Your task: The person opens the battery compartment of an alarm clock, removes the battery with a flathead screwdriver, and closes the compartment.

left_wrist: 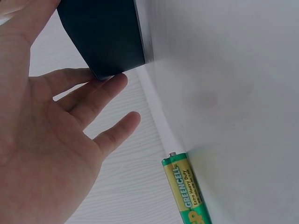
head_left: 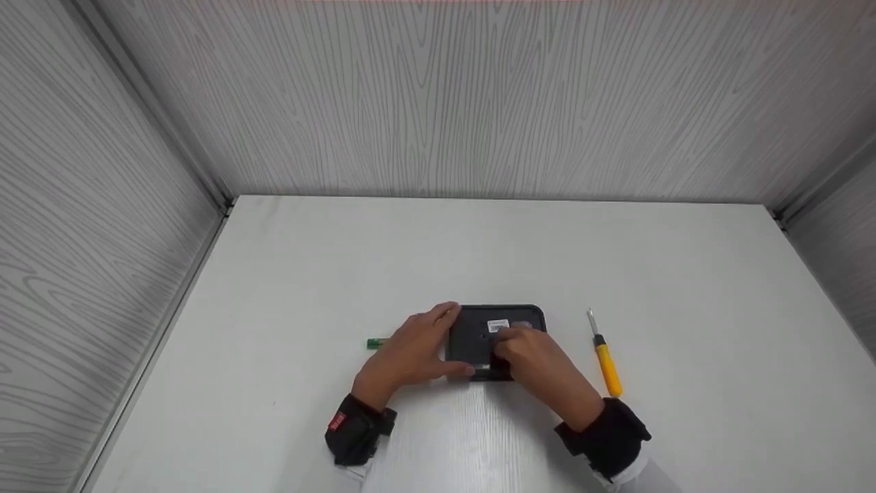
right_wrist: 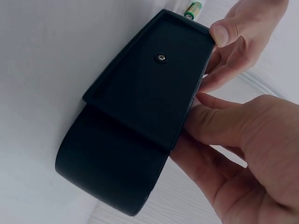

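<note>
A black plastic device point(head_left: 469, 342) lies on the table with a white barcode sticker facing up. My left hand point(head_left: 414, 346) holds it at its left end, thumb at the near edge and fingers at the far edge. In the left wrist view its fingertips touch a corner, the little finger apart. My right hand point(head_left: 537, 363) has its fingers bent against the device's face, right of centre. In the right wrist view its thumb and fingers meet the case point(right_wrist: 140, 88) close to a recessed cross-head screw point(right_wrist: 161, 58); I cannot tell what lies between them.
A green and yellow battery point(left_wrist: 184, 186) lies left of the device, partly hidden behind my left hand in the head view. To the right rests a yellow-handled screwdriver point(head_left: 608, 366), tip pointing away. Grey wood-grain panels point(head_left: 410, 103) border the white table point(head_left: 308, 253).
</note>
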Tool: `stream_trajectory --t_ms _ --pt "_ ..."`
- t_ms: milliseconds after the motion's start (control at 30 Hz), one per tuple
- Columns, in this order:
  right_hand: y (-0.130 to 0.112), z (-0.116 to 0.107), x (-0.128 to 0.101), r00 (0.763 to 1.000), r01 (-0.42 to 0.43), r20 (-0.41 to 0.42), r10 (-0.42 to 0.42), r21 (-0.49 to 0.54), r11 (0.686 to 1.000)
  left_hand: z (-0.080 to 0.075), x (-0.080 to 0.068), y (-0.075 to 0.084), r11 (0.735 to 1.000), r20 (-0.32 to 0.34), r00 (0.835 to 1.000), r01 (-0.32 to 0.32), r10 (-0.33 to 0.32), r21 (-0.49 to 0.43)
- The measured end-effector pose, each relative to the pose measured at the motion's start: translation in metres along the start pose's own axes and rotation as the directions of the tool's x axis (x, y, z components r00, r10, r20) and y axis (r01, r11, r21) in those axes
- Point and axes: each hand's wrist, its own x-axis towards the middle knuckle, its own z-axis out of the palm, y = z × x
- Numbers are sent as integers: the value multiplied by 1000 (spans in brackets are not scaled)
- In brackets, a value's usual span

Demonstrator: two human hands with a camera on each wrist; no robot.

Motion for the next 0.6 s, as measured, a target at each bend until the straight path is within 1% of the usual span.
stream_trajectory --t_ms 167,333,400,467,600 --pt "1 0 -2 1000 -8 2 8 9 1000 -1 0 1 1000 1 1000 2 -2 3" --pt "2 1 -5 1000 -19 -11 19 13 1000 -1 0 1 1000 -7 1000 -22 22 16" --pt "3 2 -6 1000 -16 -20 16 12 1000 -1 0 1 999 -7 1000 -28 28 18" --pt "4 3 -7 1000 -1 -28 1 20 1000 -1 0 0 1000 -4 1000 -20 20 14" --pt "9 3 -8 1000 2 -23 0 87 996 0 -1 -1 1000 -3 1000 -13 13 9"
